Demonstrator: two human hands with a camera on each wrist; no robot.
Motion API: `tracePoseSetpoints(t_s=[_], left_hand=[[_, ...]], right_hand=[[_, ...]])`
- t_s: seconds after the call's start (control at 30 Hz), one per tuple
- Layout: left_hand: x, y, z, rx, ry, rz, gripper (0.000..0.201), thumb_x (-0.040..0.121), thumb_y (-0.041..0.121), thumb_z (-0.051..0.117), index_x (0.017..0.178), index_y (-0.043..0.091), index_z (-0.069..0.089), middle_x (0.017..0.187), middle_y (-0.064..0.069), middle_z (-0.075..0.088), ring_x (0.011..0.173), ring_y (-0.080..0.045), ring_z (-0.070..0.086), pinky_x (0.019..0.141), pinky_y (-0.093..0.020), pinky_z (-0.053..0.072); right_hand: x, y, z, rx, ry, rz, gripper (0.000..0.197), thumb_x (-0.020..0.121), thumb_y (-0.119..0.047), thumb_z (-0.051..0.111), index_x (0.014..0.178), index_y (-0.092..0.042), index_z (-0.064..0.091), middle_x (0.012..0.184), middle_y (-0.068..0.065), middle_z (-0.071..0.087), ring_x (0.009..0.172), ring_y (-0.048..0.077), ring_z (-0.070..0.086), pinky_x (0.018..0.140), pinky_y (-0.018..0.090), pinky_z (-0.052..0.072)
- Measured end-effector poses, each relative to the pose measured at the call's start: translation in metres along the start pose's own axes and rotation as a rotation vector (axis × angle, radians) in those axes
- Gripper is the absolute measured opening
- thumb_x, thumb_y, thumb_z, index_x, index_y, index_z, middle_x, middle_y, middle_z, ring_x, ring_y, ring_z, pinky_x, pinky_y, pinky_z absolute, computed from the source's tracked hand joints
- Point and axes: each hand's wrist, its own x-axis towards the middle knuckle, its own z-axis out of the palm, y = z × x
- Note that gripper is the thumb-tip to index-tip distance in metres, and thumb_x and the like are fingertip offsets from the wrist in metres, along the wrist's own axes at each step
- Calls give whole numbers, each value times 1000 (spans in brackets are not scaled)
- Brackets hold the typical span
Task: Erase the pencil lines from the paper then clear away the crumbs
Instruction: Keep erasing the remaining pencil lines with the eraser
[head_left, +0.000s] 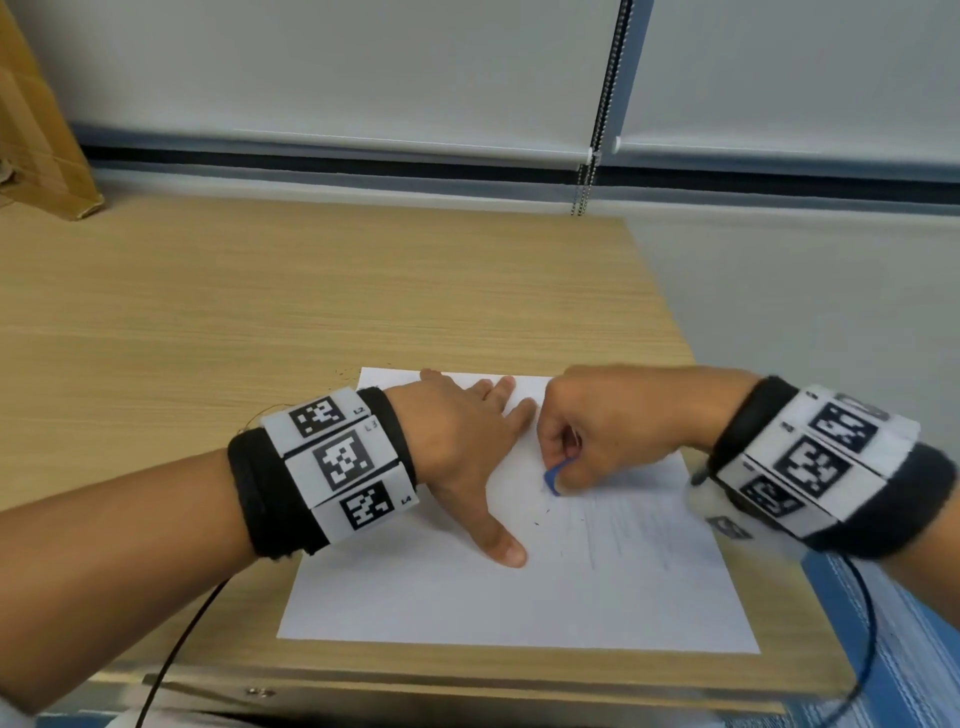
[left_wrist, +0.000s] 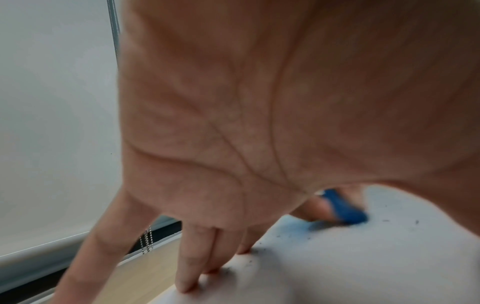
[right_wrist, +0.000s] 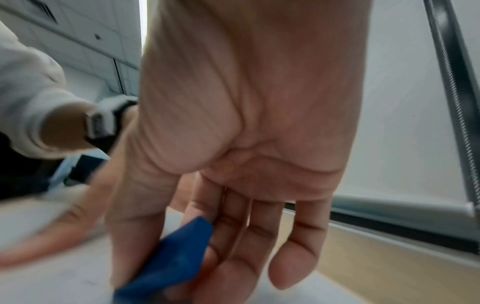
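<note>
Left hand (head_left: 457, 441) presses flat on the paper (head_left: 519, 597); right hand (head_left: 613, 431) pinches a blue eraser (head_left: 552, 479); wristband tag reads L4.

blue eraser (head_left: 552, 479), white paper (head_left: 467, 603) with faint grey pencil lines (head_left: 592, 540) and dark crumbs (left_wrist: 387, 221); light wood-grain desk (head_left: 260, 291); black wristbands (head_left: 265, 499) carrying white tags with black square-code patterns (head_left: 344, 459); pale grey blinds (head_left: 363, 67); brown cardboard (head_left: 36, 130) far left
</note>
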Motion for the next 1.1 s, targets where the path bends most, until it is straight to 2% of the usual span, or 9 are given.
tracePoseSetpoints(t_s=[0.1, 0.17, 0.27, 0.33, 0.5, 0.67, 0.83, 0.9, 1.1], left_hand=[[-1, -1, 1, -23, 21, 16, 136, 63, 85, 60, 153, 23, -21, 161, -7, -22, 151, -22, -1, 114, -44, 23], [0, -1, 1, -29, 29, 24, 136, 63, 84, 60, 153, 21, -20, 160, -7, -23, 151, -22, -2, 114, -40, 23], [1, 0, 2, -20, 33, 26, 136, 64, 84, 60, 153, 18, -21, 160, -7, -24, 151, -21, -4, 116, -40, 20], [0, 0, 3, -18, 36, 28, 136, 65, 84, 59, 152, 17, -21, 160, -8, -24, 151, -21, -5, 116, -40, 20], [1, -1, 3, -41, 49, 36, 136, 64, 84, 60, 153, 21, -21, 160, -7, -23, 151, -20, -4, 115, -40, 21], [2, -2, 4, -21, 54, 29, 136, 64, 84, 60, 153, 17, -20, 160, -8, -23, 151, -21, -4, 115, -39, 21], [0, -2, 3, -12, 34, 36, 136, 66, 85, 57, 151, 17, -24, 159, -8, -26, 150, -22, -5, 116, -39, 19], [0, -2, 2, -16, 25, 30, 135, 66, 85, 57, 150, 17, -24, 159, -7, -27, 150, -21, -7, 116, -39, 17], [0, -2, 2, -23, 19, 30, 136, 66, 85, 57, 150, 17, -25, 159, -8, -27, 150, -21, -8, 117, -39, 16]], right_hand=[[6, 9, -3, -58, 76, 18, 21, 82, -32, 67, 67, -18, 61, 57, -2, 63, 50, 12, 53, 54, 27, 44], [0, 5, 3, -83, 99, 12, 24, 83, -31, 64, 64, -19, 56, 52, -6, 54, 46, 11, 47, 53, 27, 41], [-18, -9, 17, -46, -27, -68, 28, 84, -30, 64, 60, -23, 51, 55, -7, 49, 50, 11, 43, 54, 26, 40], [-21, -13, 17, -9, -105, -106, 23, 84, -29, 66, 64, -23, 56, 58, -8, 52, 52, 10, 45, 56, 26, 43], [-2, 12, 6, 31, 67, -55, 20, 83, -27, 67, 68, -15, 62, 56, -8, 51, 50, 8, 42, 51, 21, 37], [-14, -1, 19, 126, -122, -100, 15, 83, -25, 68, 76, -12, 67, 61, -7, 55, 52, 7, 44, 53, 22, 40], [18, 33, -8, -4, 123, -3, 22, 86, -28, 64, 74, -9, 66, 68, 4, 62, 56, 12, 45, 55, 29, 40], [25, 44, -14, -28, 167, 35, 22, 88, -29, 62, 79, -10, 67, 72, 1, 63, 62, 15, 50, 59, 30, 44], [15, 35, -1, -25, 99, -35, 17, 85, -25, 63, 72, -14, 65, 64, -4, 59, 56, 12, 47, 57, 33, 45]])
